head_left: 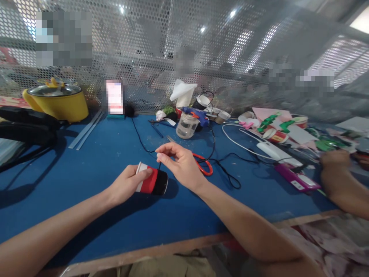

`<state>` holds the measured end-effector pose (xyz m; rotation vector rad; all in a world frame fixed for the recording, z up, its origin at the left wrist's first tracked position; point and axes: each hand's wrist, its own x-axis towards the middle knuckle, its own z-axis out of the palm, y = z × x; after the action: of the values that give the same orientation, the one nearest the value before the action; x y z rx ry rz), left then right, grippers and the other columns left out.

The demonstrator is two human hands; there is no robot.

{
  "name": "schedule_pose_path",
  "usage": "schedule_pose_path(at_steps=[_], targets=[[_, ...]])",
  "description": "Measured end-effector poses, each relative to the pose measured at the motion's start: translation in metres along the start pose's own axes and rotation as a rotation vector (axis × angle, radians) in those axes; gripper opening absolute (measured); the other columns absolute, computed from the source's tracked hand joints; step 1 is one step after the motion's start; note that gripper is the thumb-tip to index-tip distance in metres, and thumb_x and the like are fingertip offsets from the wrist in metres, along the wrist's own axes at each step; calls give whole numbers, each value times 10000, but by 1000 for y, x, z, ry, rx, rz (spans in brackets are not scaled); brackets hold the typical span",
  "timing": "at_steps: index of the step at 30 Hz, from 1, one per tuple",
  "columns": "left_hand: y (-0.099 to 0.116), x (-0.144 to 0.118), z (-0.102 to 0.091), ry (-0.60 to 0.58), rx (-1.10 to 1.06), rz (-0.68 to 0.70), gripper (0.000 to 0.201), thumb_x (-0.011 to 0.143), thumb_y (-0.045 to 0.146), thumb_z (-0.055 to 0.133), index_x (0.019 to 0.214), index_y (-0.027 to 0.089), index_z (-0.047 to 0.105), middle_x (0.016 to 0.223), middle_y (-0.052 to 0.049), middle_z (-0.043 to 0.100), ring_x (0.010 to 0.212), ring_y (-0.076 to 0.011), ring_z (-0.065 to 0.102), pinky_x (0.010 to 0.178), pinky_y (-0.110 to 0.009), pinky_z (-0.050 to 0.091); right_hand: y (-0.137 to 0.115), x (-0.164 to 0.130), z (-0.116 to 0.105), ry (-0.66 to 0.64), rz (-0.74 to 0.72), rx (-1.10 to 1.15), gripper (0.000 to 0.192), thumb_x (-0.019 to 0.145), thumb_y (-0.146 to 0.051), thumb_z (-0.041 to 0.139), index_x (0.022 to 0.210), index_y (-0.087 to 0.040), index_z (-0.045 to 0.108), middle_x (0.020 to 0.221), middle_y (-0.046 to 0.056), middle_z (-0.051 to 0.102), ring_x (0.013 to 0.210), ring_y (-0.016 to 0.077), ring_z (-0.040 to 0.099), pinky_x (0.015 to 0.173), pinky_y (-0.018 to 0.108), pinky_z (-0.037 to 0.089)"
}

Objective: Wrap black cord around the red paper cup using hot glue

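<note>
My left hand (129,182) holds a paper cup (148,182) tipped on its side, its rim toward the left. Red and black bands wrap the cup, and a white strip shows by the rim. Above the cup, my right hand (180,163) pinches a black yarn (159,166) between thumb and fingertips. The strand comes off the cup's black band, and more of it runs back across the table to a black yarn ball (130,111). Red-handled scissors (206,166) lie beside my right wrist, partly covered by it.
A blue glue gun (198,114) rests on a clear jar (186,127) at the back. To the left stand a yellow pot (59,104), clear glue sticks (86,130) and a phone (115,96). Power strips (298,179) and cables lie rightward, near another person's arm (340,181).
</note>
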<state>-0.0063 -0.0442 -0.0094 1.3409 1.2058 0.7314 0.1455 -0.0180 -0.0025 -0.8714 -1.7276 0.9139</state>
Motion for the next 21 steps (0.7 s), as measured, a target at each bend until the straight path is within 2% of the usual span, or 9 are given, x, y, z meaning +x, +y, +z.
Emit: schedule_pose_path(at_steps=[10, 16, 21], targets=[[-4, -7, -1, -14, 90, 131, 315, 702, 433, 411, 561, 152, 425, 511, 46, 365, 469, -65, 288, 440, -188, 253, 4, 2, 1, -45, 78, 21, 71, 728, -157, 498, 786, -167, 536, 648, -7, 559, 632, 102, 549, 630, 251, 433], [-4, -9, -2, 5, 196, 228, 336, 711, 416, 405, 494, 162, 367, 472, 49, 316, 449, -62, 242, 419, -195, 241, 4, 2, 3, -72, 119, 24, 75, 717, -156, 498, 778, -171, 540, 650, -11, 562, 638, 105, 557, 631, 254, 436], [-4, -10, -3, 30, 266, 338, 312, 727, 350, 405, 480, 162, 369, 465, 47, 321, 444, -62, 251, 420, -202, 241, 4, 1, 4, -68, 95, -9, 78, 708, -164, 509, 776, -179, 544, 687, -4, 573, 648, 108, 548, 624, 251, 434]])
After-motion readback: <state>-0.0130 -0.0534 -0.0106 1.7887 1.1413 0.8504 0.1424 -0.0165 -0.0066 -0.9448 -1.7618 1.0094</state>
